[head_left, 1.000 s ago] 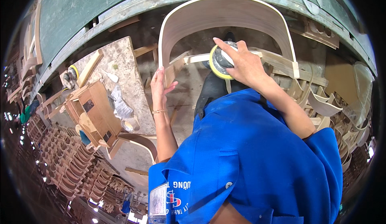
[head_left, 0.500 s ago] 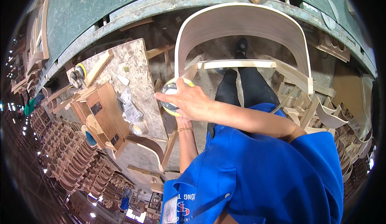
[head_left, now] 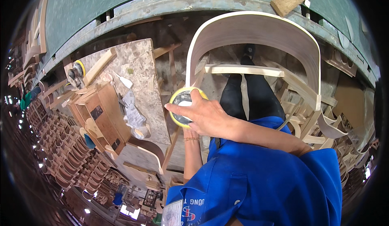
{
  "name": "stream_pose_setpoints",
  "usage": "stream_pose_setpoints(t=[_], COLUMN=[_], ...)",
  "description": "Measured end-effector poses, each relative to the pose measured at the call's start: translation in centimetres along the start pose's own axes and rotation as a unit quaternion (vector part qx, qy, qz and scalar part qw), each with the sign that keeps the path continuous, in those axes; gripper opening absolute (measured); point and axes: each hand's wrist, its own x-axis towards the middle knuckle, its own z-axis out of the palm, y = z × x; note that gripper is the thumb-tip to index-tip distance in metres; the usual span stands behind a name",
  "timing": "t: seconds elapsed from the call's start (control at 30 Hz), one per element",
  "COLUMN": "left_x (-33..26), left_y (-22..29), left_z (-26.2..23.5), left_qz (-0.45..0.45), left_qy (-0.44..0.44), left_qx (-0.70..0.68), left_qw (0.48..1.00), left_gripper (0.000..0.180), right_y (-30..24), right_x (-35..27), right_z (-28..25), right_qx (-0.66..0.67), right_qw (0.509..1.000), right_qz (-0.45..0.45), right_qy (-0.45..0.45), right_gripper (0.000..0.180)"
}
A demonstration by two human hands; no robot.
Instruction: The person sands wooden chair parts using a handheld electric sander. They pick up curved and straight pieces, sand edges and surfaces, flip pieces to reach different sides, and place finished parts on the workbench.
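My right hand (head_left: pixel 207 115) is shut on a round sander with a yellow pad (head_left: pixel 181 101), held against the lower left end of a curved wooden chair back (head_left: pixel 251 29). A pale wooden rail (head_left: pixel 243 70) crosses the chair frame below the curve. My left forearm, with a bracelet on the wrist (head_left: pixel 191 139), reaches up under the right hand. The left hand itself is hidden behind the right hand and the sander. My blue shirt (head_left: pixel 263 185) fills the lower right.
A speckled workbench top (head_left: pixel 139 70) stands to the left, with a second yellow-padded sander (head_left: pixel 77 70), a wooden box (head_left: pixel 101 112) and a tape roll (head_left: pixel 140 132). Stacked chair parts (head_left: pixel 60 157) lie at the far left and more (head_left: pixel 324 120) at the right.
My right hand has carried the sander from the upper right of the chair back down to its lower left end. My left hand has gone from open beside the frame to hidden.
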Motion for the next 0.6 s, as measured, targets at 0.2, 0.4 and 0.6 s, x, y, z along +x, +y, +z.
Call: stream_pose_setpoints(t=[0.2,0.4,0.6], left_x=[0.3,0.0,-0.5], left_y=[-0.2,-0.1,-0.1], left_z=[-0.2,-0.5,0.6], left_qz=[0.011,0.011,-0.016], left_qy=[0.013,0.024,0.037], left_qx=[-0.009,-0.004,0.005], left_qw=[1.0,1.0,0.999], left_gripper=[0.058,0.058,0.042], right_y=[0.2,-0.5,1.0], right_x=[-0.1,-0.3,1.2], right_z=[-0.9,-1.2,-1.1], right_qx=[0.012,0.004,-0.038], right_qw=[1.0,0.997,0.997], right_qz=[-0.027,-0.008,-0.05], right_qy=[0.001,-0.083,-0.034], right_gripper=[0.07,0.079,0.072])
